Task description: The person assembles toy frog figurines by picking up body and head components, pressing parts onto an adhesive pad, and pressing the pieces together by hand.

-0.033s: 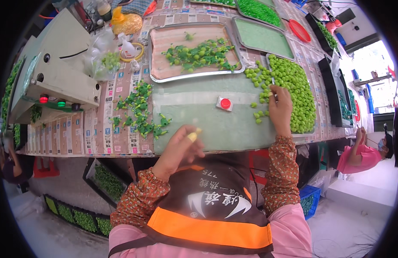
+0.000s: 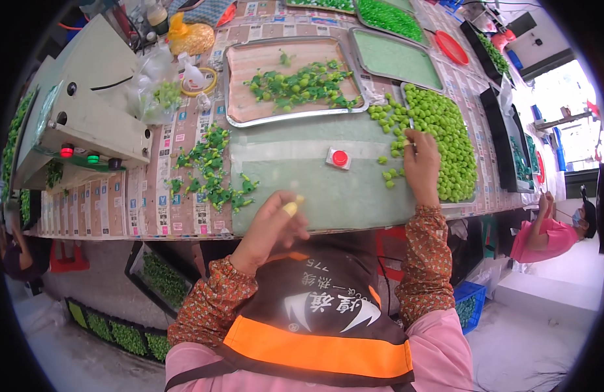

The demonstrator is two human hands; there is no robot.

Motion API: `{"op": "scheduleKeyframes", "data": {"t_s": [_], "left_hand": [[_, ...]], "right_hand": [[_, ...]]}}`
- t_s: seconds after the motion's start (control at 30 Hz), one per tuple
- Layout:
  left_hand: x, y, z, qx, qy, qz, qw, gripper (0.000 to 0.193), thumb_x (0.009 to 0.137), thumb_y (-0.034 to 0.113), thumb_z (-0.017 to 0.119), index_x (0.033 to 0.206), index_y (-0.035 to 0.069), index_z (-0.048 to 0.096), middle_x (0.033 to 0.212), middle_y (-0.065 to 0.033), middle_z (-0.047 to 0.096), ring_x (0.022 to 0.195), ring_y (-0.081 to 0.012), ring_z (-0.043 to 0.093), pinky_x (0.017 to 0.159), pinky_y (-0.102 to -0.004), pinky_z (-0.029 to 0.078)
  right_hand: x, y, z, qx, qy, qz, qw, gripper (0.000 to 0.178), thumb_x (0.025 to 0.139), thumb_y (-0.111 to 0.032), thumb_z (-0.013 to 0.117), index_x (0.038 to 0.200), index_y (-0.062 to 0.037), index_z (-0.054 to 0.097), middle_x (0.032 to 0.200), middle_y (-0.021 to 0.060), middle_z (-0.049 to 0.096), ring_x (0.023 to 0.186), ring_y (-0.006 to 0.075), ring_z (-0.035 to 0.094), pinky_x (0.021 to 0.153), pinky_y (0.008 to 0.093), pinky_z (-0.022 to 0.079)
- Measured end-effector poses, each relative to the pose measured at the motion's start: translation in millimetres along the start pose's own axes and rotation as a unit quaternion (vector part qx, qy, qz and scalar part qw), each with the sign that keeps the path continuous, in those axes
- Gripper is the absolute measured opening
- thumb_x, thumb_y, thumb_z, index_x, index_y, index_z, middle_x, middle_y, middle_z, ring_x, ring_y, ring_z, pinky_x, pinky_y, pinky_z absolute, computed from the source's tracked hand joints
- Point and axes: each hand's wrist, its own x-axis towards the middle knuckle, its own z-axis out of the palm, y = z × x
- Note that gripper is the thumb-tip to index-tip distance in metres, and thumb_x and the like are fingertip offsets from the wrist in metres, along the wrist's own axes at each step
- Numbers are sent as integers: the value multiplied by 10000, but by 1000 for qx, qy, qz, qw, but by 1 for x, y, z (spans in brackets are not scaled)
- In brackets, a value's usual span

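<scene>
My right hand [image 2: 422,162] reaches over the near left side of a heap of round, light green plastic-looking pieces [image 2: 449,137]. Its thumb and forefinger pinch together there; whatever lies between the tips is too small to make out. Above the front edge of the green work mat [image 2: 295,176] hovers my left hand [image 2: 274,222]. Its fingers are loosely curled and apart, somewhat blurred, with yellow covering on a finger and no object visible in them. Between the hands, farther back on the mat, lies a small white block with a red button [image 2: 340,159].
Green sprig-like pieces [image 2: 213,173] lie left of the mat. Behind it, a metal tray [image 2: 233,72] holds more. A pale machine [image 2: 86,85] with coloured buttons fills the left. An empty-looking green tray [image 2: 396,59] and a red round tray [image 2: 452,48] stand farther back. Another person [image 2: 540,242] sits at right.
</scene>
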Motion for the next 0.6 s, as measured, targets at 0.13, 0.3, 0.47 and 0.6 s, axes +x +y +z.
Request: {"op": "scheduleKeyframes", "data": {"t_s": [0.13, 0.3, 0.47, 0.6], "left_hand": [[-2, -6, 2, 24, 12, 27, 999, 210, 1079, 214, 469, 1249, 100, 518, 968, -47, 635, 803, -157, 708, 541, -197, 455], [0, -15, 2, 35, 13, 55, 998, 210, 1082, 222, 465, 1245, 100, 516, 976, -53, 640, 836, -175, 724, 541, -202, 476], [7, -25, -2, 38, 11, 85, 996, 215, 1052, 251, 512, 1218, 113, 510, 975, -65, 657, 805, -191, 730, 505, -242, 477], [7, -30, -1, 59, 9, 97, 993, 213, 1081, 233, 474, 1240, 97, 515, 981, -65, 640, 850, -185, 728, 529, -212, 495]], "right_hand": [[13, -7, 11, -112, -18, -72, 991, 430, 827, -5, 613, 1250, -81, 629, 1123, 153, 618, 1075, 369, 567, 913, 467, 483], [27, 7, 42, -198, -49, -90, 975, 511, 848, -17, 542, 1353, -95, 566, 1365, 154, 584, 1226, 370, 545, 988, 490, 459], [31, 5, 45, -190, -81, -74, 976, 506, 817, 19, 522, 1310, -77, 586, 1318, 175, 603, 1230, 387, 531, 1011, 486, 445], [19, 0, 33, -100, -121, -78, 985, 504, 778, 66, 518, 1255, -63, 617, 1178, 196, 614, 1135, 418, 534, 995, 485, 451]]}}
